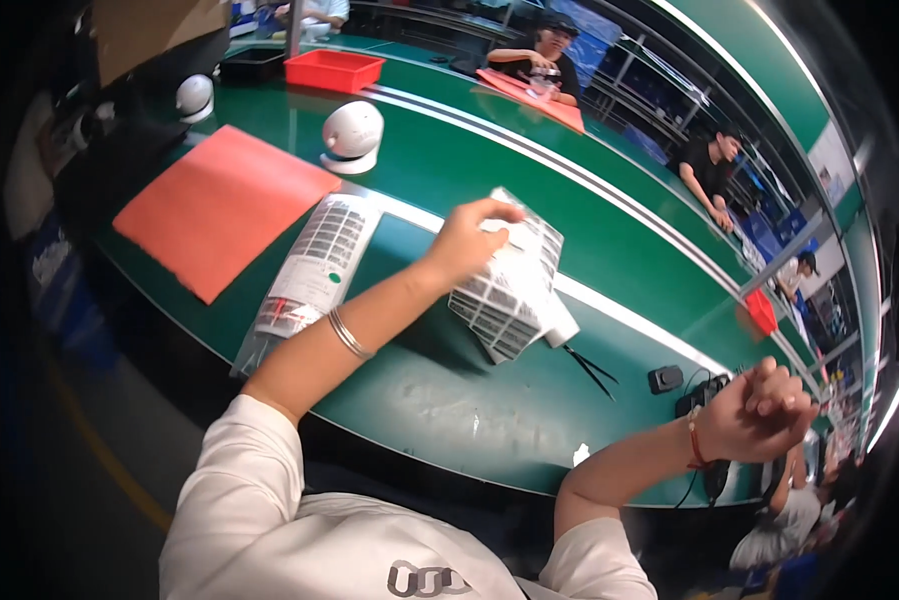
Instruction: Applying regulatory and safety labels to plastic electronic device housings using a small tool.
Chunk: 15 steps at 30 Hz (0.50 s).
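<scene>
Sheets of white labels with a printed grey grid (pixel 499 305) are raised above the green bench, tilted and bent. My left hand (pixel 472 240) is closed on their upper part, thumb and fingers pinched at the edge. A small white piece (pixel 561 326) shows at their lower right. Beneath that lie black tweezers or thin scissors (pixel 593 372). Off to the right, my right hand (pixel 759 412) is raised with its fingers curled in; what they hold, if anything, is hidden. More label sheets in a clear plastic bag (pixel 319 262) lie beside my left forearm.
Left of the bag lies an orange-pink mat (pixel 224 210). Two white rounded devices (pixel 352 135) stand farther back, near a red tray (pixel 334 70). A small black box (pixel 666 378) sits near my right hand. Across the conveyor strip, a person in black (pixel 554 65) works.
</scene>
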Tool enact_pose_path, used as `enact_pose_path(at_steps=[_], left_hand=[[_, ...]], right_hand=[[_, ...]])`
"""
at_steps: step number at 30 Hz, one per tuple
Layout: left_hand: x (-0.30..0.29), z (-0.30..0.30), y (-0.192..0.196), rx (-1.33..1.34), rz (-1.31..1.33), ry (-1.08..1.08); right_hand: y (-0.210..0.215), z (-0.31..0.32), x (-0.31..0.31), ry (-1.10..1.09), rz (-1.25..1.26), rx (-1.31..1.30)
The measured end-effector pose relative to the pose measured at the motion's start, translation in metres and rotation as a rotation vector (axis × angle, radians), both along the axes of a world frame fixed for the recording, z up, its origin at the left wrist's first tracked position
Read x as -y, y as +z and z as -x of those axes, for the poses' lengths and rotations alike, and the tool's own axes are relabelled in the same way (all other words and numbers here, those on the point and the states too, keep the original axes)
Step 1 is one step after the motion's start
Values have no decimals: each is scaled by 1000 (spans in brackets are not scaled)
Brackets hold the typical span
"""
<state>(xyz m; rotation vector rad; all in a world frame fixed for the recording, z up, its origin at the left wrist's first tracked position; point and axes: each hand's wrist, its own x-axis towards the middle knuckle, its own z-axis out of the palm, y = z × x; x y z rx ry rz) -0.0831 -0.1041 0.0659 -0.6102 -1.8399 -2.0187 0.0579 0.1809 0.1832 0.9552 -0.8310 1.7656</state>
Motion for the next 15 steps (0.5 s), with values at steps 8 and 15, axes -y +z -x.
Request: enact_pose_path(at_steps=[8, 15], left_hand=[[48, 9, -45, 629, -689, 33], [68, 12, -88, 516, -720, 183]], right_hand=[[-6, 21, 62, 156, -254, 27], [-36, 131, 190, -825, -1360, -199]])
